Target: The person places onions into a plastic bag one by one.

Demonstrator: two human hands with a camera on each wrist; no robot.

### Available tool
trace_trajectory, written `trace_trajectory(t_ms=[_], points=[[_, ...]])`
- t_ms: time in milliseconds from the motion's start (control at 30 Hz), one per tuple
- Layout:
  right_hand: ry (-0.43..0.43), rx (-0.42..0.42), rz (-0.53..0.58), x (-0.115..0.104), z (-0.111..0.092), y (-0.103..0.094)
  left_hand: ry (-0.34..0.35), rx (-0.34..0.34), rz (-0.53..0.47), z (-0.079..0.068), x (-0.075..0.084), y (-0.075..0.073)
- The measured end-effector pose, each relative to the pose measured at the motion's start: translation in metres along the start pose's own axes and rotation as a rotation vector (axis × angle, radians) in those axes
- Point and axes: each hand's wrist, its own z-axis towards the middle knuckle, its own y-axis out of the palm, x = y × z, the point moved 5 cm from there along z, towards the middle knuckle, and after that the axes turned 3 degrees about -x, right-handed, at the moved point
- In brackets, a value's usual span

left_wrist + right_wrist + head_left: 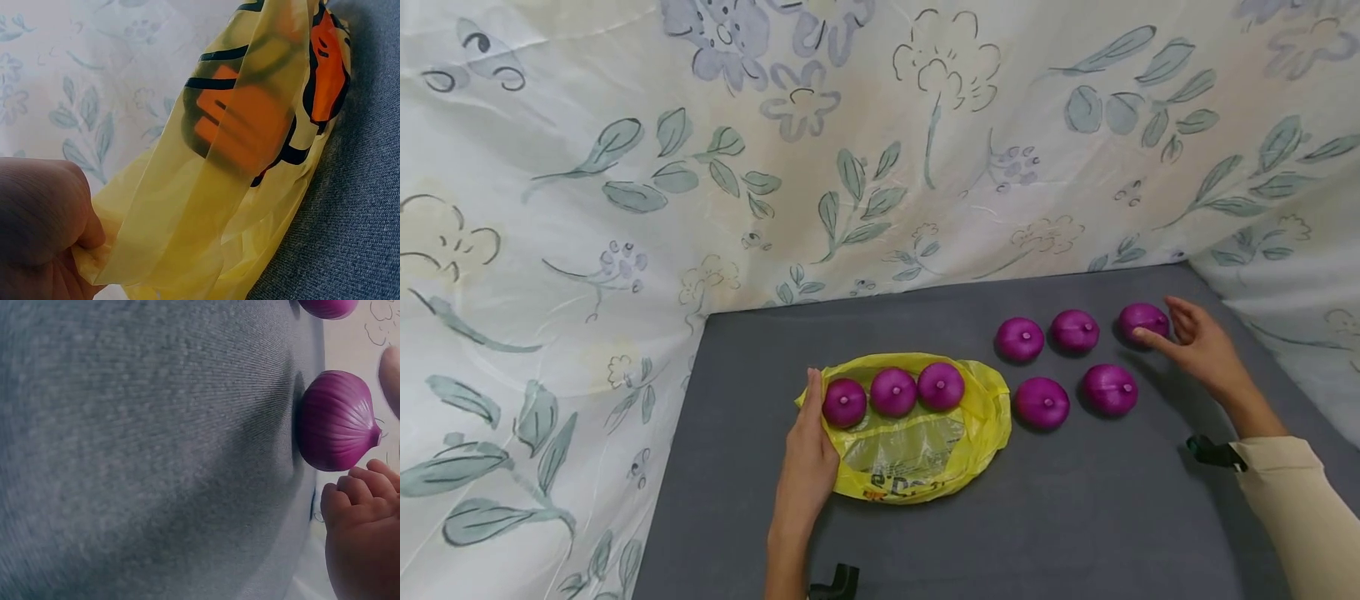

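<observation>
My left hand (808,454) grips the left edge of a yellow plastic bag (992,408). In the left wrist view its thumb and fingers pinch the thin film (181,231), which has orange and black print. Three purple onions (892,392) sit in a row in the bag's wide mouth. Over at the far right, my right hand (1206,346) reaches around another purple onion (1142,321), thumb on one side and fingers on the other. The right wrist view has that onion (337,422) standing on the cloth, with a gap to the thumb and bent fingers close by.
Several more onions, among them a near one (1110,390) and a back one (1019,339), stand between the bag and my right hand. A dark grey cloth (1037,517) covers the surface. Floral fabric (850,167) hangs behind and along both sides.
</observation>
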Motion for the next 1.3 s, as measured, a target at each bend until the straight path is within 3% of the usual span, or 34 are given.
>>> trace_trajectory(t_ms=[567, 1300], points=[[0.055, 0.012, -0.072, 0.009, 0.005, 0.003, 0.015, 0.011, -0.005, 0.002, 0.002, 0.0], [0.101, 0.099, 0.039, -0.006, 0.008, -0.005, 0.014, 0.021, 0.006, 0.003, 0.003, 0.002]])
